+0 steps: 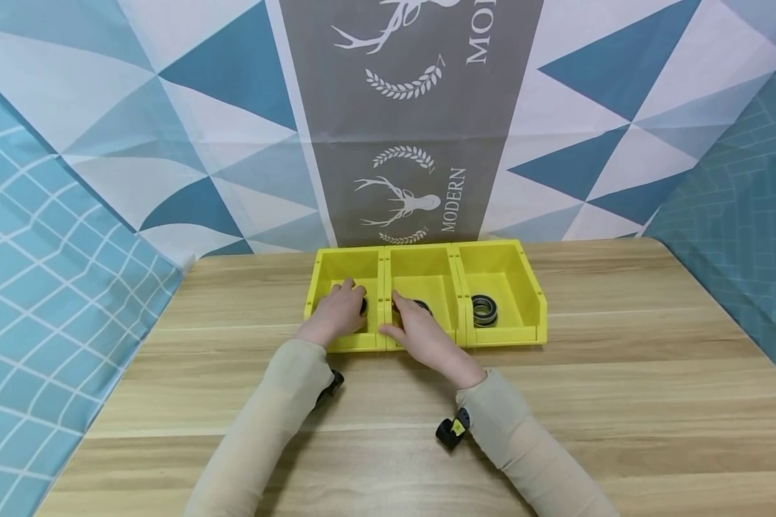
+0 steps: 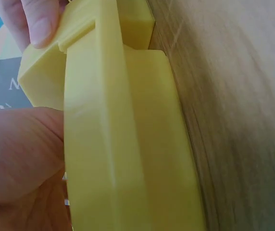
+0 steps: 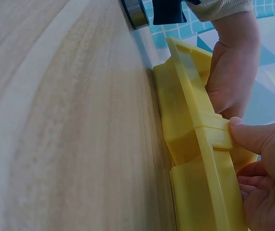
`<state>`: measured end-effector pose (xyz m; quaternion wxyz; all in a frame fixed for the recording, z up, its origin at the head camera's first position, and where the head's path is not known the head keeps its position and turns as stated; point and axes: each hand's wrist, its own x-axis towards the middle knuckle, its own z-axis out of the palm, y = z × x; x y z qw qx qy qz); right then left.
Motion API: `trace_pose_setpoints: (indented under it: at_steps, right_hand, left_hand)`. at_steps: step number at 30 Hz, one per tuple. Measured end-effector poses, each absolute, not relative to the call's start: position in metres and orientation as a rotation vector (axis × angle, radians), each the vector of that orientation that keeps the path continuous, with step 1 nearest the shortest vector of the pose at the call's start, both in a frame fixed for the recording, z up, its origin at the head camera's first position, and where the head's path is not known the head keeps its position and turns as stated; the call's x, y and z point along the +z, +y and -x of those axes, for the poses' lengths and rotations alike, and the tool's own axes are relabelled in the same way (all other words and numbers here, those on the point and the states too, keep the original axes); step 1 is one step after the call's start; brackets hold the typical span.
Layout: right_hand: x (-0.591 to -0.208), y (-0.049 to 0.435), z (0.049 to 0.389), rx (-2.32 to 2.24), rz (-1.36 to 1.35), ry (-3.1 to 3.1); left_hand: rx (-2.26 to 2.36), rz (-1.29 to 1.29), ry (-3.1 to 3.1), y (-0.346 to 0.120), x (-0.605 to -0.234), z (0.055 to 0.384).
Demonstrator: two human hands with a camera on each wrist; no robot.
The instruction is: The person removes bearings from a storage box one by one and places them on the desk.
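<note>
Three yellow bins stand joined in a row. My left hand [image 1: 341,313] reaches down into the left bin [image 1: 312,289], its fingers bent over a small dark round thing [image 1: 363,306] beside the thumb. I cannot tell whether it is gripped. My right hand [image 1: 424,334] is over the middle bin [image 1: 449,273]. Its thumb touches the front rim by the divider in the right wrist view, and its loosely bent fingers [image 3: 253,180] dip inside. Partly behind that hand shows a dark ring-shaped bearing [image 1: 422,306].
In the right bin [image 1: 507,276], dark metal ring bearings [image 1: 484,311] lie near the left wall. The bins sit near the far edge of a wooden table [image 1: 388,445], close to a patterned cloth backdrop [image 1: 420,122]. A black wrist camera [image 1: 451,431] is strapped at my right cuff.
</note>
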<state>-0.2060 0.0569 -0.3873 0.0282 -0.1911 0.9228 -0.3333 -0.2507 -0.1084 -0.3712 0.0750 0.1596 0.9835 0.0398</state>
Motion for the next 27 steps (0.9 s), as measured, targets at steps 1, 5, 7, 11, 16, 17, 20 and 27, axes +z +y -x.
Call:
trace_pose_setpoints:
  at_steps: [1,5,7,11,16,17,20,27]
  right_hand:
    - [-0.3871,0.0572,0.2059,-1.029,0.587,2.848]
    - [-0.3861,0.0581,0.2058,-1.039,0.582,2.85]
    - [-0.3861,0.0581,0.2059,-1.042,0.585,2.849]
    - [-0.3878,0.0577,0.2062,-1.048,0.6,2.847]
    - [-0.3891,0.0571,0.2066,-1.059,0.594,2.844]
    - [-0.3893,0.057,0.2066,-1.06,0.592,2.843]
    - [-0.3892,0.0566,0.2065,-1.06,0.587,2.841]
    - [-0.3882,0.0565,0.2068,-1.069,0.589,2.838]
  left_hand:
    - [0.124,-0.469,2.943,-0.1075,-0.3707,0.2513]
    - [0.124,-0.441,2.923,-0.1054,-0.3691,0.2533]
    - [0.121,-0.432,2.909,-0.1047,-0.3688,0.2542]
    - [0.131,-0.428,2.884,-0.1037,-0.3702,0.256]
    - [0.142,-0.422,2.87,-0.1033,-0.3729,0.258]
    - [0.146,-0.419,2.867,-0.1033,-0.3733,0.258]
    - [0.16,-0.413,2.86,-0.1039,-0.3739,0.2582]
    - [0.161,-0.433,2.867,-0.1041,-0.3739,0.2592]
